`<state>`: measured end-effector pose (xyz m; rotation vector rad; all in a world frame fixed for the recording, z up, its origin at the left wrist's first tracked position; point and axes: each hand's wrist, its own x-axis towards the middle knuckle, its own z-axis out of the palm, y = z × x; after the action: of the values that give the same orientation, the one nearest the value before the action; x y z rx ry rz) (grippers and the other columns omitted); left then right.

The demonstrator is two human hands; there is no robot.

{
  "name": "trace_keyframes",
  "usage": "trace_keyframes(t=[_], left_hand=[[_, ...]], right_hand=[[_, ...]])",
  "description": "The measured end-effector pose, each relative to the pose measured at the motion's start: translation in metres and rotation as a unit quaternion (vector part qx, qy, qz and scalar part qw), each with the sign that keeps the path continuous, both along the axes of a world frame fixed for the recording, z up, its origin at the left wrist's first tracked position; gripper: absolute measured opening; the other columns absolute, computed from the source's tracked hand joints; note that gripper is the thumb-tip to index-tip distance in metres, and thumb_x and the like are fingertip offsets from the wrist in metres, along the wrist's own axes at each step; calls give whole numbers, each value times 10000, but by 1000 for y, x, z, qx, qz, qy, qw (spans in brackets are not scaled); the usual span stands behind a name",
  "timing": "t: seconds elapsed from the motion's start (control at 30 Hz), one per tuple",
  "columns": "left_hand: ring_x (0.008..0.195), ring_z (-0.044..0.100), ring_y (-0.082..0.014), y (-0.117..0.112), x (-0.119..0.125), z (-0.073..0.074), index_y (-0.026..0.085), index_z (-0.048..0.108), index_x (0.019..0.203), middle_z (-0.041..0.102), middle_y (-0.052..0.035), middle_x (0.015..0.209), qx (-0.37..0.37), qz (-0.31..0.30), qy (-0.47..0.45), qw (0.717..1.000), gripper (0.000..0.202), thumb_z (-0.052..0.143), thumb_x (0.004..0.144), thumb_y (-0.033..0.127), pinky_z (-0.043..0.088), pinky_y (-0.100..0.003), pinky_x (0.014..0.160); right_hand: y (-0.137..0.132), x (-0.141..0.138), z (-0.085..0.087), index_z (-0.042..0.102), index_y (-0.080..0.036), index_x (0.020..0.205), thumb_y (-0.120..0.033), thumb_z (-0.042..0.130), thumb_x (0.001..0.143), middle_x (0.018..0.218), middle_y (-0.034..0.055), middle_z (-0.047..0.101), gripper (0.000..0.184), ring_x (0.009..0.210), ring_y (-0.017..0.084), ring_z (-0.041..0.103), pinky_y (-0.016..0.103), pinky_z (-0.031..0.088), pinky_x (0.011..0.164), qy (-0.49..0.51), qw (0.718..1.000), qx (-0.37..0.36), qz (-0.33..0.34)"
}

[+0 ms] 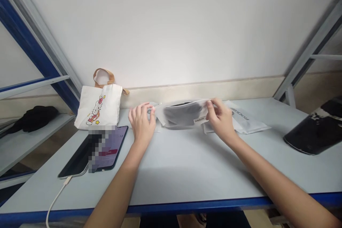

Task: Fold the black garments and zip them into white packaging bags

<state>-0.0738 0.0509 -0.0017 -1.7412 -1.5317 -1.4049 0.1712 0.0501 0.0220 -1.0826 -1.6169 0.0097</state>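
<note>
Between my two hands a frosted plastic zip pouch [184, 114] is held up just above the desk, with something dark inside it and a small label near its right end. My left hand [142, 119] pinches the pouch's upper left corner between thumb and fingers. At the upper right corner, my right hand [220, 115] grips the edge with thumb and fingertips. Behind my right hand lie white printed plastic bags [248, 119], flat on the desk. Another pale packet [157, 128] lies partly hidden behind my left hand and the pouch.
A white tote bag [100, 105] with a cartoon cat leans at the back left. Two phones, a black one [77, 155] with a white cable [57, 194] and a lit one [114, 149], lie before it. A black object [315, 131] stands at right on the blue-edged desk [195, 181].
</note>
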Motion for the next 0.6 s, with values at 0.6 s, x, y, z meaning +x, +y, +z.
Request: trace_keyframes(t=[0.6], left_hand=[[1048,562,-191,-24,41,-1,233,485,1151,577,-57,1188,-128,-238,-23,963,439,653,746,225,500,-330,840]], right_hand=[[-12,-16,-8,576,-240,949,-266,401,931,878,48,636,177,808,192,605,329,476,733,-48,993,35,103]])
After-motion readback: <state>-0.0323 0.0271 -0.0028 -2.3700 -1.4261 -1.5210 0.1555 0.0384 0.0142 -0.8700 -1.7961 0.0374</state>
